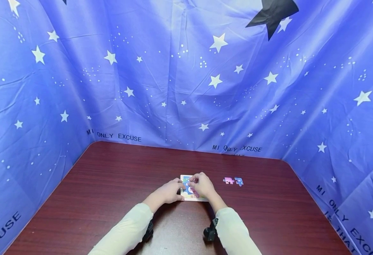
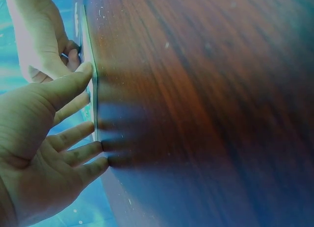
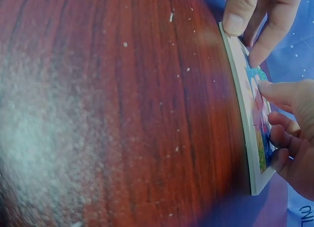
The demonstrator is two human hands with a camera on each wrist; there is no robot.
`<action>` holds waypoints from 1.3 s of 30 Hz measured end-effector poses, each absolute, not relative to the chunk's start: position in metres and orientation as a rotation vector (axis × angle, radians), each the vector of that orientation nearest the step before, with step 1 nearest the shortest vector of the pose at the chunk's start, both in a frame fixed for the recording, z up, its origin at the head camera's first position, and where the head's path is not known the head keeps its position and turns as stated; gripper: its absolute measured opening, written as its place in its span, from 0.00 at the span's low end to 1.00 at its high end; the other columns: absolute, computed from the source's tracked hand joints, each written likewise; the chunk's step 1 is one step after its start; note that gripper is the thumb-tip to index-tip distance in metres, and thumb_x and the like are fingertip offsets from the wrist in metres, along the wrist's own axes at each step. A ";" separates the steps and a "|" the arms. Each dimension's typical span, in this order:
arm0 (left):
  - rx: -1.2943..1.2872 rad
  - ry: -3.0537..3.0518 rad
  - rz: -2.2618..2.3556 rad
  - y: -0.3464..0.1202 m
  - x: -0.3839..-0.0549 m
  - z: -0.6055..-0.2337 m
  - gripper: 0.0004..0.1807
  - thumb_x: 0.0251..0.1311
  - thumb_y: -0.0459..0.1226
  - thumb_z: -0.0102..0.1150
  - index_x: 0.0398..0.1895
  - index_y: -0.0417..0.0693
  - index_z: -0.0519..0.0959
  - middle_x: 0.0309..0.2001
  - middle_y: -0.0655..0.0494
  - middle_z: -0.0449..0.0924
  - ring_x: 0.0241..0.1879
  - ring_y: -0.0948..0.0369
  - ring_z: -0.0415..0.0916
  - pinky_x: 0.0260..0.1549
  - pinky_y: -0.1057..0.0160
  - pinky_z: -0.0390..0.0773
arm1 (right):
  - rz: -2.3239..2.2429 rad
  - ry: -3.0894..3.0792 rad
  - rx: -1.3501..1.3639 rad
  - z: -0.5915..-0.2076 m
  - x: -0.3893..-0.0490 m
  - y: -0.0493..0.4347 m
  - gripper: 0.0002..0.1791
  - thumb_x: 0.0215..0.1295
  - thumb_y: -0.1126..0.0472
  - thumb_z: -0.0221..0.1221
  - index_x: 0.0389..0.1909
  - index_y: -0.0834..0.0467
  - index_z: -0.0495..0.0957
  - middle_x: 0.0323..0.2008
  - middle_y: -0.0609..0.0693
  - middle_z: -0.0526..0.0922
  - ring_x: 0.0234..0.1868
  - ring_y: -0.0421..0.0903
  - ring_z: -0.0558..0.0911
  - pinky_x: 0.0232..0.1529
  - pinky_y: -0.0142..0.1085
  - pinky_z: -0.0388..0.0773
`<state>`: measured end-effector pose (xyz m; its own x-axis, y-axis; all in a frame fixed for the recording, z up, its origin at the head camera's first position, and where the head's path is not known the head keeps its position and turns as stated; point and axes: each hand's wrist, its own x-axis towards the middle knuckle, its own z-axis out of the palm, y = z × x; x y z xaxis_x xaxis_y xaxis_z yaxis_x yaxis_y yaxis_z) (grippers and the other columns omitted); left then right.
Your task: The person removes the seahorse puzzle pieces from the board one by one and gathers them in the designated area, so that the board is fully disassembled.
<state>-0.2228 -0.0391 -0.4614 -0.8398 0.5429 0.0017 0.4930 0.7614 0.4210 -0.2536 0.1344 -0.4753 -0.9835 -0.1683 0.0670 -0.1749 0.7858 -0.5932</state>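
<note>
A puzzle board (image 1: 194,199) with a pale frame and a colourful picture lies flat on the table. My left hand (image 1: 169,191) rests at its left side, fingers spread and fairly straight. In the right wrist view, the left thumb (image 3: 234,24) touches the frame's near corner and a finger reaches over the picture. Over the board, my right hand (image 1: 203,185) pinches a puzzle piece against the picture with thumb and forefinger; the fingers mostly hide this piece. Its other fingers are curled, as the right wrist view shows.
To the right of the board lie two loose puzzle pieces, one pink (image 1: 228,180) and one blue (image 1: 239,181). The dark red wooden table (image 1: 116,170) is surrounded by a blue star-printed curtain (image 1: 173,78). Black wrist cameras hang under both forearms.
</note>
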 end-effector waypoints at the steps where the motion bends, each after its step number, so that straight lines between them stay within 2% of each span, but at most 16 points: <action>1: 0.838 2.836 0.625 -0.039 -0.223 -0.461 0.20 0.53 0.41 0.65 0.49 0.44 0.79 0.54 0.46 0.73 0.54 0.53 0.72 0.55 0.57 0.72 | 0.983 -2.959 0.278 -0.475 -0.254 0.134 0.06 0.56 0.57 0.64 0.32 0.55 0.82 0.31 0.48 0.73 0.31 0.42 0.72 0.32 0.34 0.68; 25: 0.834 2.833 0.612 -0.039 -0.223 -0.461 0.21 0.53 0.42 0.65 0.49 0.44 0.79 0.54 0.47 0.73 0.53 0.53 0.73 0.55 0.58 0.72 | 0.931 -2.870 0.360 -0.475 -0.251 0.137 0.06 0.56 0.59 0.64 0.34 0.56 0.83 0.30 0.49 0.74 0.26 0.39 0.71 0.29 0.31 0.68; 39: 0.798 2.824 0.606 -0.038 -0.222 -0.460 0.21 0.53 0.42 0.65 0.50 0.44 0.79 0.55 0.46 0.72 0.55 0.53 0.72 0.56 0.58 0.71 | 0.928 -2.875 0.308 -0.476 -0.254 0.149 0.07 0.56 0.58 0.63 0.33 0.56 0.83 0.28 0.48 0.73 0.25 0.39 0.71 0.28 0.31 0.68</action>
<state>-0.2222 -0.0381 -0.4595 -0.8485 0.5284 -0.0292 0.4698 0.7776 0.4178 -0.2541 0.1490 -0.4763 -0.9740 -0.1594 0.1609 -0.2234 0.7932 -0.5665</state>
